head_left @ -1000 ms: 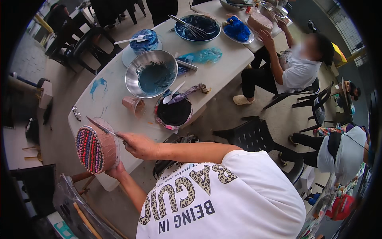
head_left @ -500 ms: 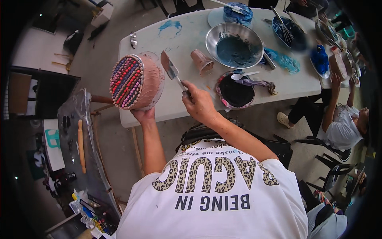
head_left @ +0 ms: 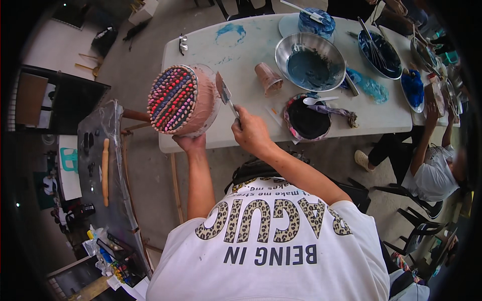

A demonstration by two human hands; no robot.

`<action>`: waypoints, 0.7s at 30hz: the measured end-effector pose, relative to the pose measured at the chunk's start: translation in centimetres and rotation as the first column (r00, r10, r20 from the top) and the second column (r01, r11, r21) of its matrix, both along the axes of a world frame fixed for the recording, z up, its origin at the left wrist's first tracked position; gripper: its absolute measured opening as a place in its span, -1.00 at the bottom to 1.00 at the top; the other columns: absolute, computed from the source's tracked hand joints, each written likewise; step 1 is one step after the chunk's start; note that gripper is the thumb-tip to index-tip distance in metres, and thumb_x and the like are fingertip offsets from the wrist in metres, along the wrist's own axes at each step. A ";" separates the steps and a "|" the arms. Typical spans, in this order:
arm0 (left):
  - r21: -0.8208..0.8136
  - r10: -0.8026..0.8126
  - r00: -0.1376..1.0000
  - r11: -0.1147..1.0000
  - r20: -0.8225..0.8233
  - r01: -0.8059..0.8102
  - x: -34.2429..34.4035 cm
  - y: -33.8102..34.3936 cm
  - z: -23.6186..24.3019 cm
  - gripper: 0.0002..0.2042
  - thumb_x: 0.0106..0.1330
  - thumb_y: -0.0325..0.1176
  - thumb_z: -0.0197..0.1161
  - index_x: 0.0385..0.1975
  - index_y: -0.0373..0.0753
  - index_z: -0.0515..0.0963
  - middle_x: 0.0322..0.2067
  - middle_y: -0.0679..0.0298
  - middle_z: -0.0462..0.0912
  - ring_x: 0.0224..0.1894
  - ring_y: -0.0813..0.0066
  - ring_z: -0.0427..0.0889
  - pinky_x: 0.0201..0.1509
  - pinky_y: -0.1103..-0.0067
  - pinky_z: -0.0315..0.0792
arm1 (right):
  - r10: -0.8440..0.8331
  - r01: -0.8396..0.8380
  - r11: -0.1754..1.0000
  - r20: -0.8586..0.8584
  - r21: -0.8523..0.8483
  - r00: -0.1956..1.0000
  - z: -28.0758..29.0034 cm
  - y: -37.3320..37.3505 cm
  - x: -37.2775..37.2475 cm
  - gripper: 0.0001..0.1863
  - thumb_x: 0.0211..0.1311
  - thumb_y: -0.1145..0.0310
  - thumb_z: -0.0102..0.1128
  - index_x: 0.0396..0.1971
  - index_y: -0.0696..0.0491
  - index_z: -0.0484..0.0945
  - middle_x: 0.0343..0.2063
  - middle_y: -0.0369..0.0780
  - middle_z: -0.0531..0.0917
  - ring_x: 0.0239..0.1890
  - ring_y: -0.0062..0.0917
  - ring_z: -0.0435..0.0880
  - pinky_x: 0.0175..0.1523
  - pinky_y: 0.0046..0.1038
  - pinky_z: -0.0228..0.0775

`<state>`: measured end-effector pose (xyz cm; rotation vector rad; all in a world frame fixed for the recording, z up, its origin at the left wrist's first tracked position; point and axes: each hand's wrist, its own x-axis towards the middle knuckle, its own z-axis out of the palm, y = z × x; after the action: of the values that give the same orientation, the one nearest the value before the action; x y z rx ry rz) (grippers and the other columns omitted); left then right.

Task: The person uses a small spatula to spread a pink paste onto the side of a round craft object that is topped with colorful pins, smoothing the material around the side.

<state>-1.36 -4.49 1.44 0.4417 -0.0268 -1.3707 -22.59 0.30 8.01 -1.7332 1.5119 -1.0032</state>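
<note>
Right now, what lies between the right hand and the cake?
In the head view, the spatula: the right hand grips its handle, and its smeared blade reaches toward the cake. Whether they touch is unclear.

Steel bowl smeared dark blue, blue-coated round cake above the bowl, white spoon below it, whisk to its right, rolling pin to its far lower left

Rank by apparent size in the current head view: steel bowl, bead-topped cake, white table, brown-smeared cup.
1. White table
2. Bead-topped cake and steel bowl: look alike, not ranked; the cake is hand-held and may be nearer the camera
3. Brown-smeared cup
</note>
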 end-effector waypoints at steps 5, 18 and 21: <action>0.027 0.025 0.998 0.999 0.063 -0.027 -0.6 0.5 0.7 -0.41 0.38 0.11 -0.20 0.23 -0.19 0.32 0.26 0.09 0.31 0.30 0.06 0.29 0.38 0.10 0.19 | -0.021 0.021 1.000 -0.029 -0.008 0.999 0.0 -0.1 0.8 -0.56 0.07 0.45 0.04 0.02 0.20 0.39 -0.51 0.05 0.61 -0.40 0.00 0.59 -0.23 -0.07 0.39; -0.064 0.052 0.998 0.997 0.042 -0.049 -2.2 1.1 1.5 -0.41 0.38 0.08 -0.22 0.26 -0.18 0.30 0.28 0.09 0.28 0.34 0.06 0.24 0.40 0.10 0.15 | -0.010 0.010 0.999 -0.025 0.031 1.000 1.2 0.3 3.0 -0.51 0.07 0.50 0.03 0.06 0.25 0.33 -0.33 0.12 0.60 -0.24 -0.01 0.60 -0.09 -0.11 0.42; -0.128 0.053 0.997 0.991 0.061 -0.044 -2.3 0.9 1.7 -0.39 0.37 0.12 -0.26 0.28 -0.15 0.28 0.31 0.11 0.24 0.35 0.07 0.21 0.41 0.10 0.13 | -0.046 0.052 0.993 0.061 -0.106 0.997 1.5 0.3 3.5 -0.51 0.07 0.53 0.01 0.07 0.27 0.32 -0.27 0.14 0.56 -0.20 -0.01 0.57 -0.06 -0.13 0.39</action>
<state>-3.70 -3.58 3.16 0.3777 -0.1546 -1.2984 -19.06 0.59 9.55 -1.7317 1.4941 -1.1700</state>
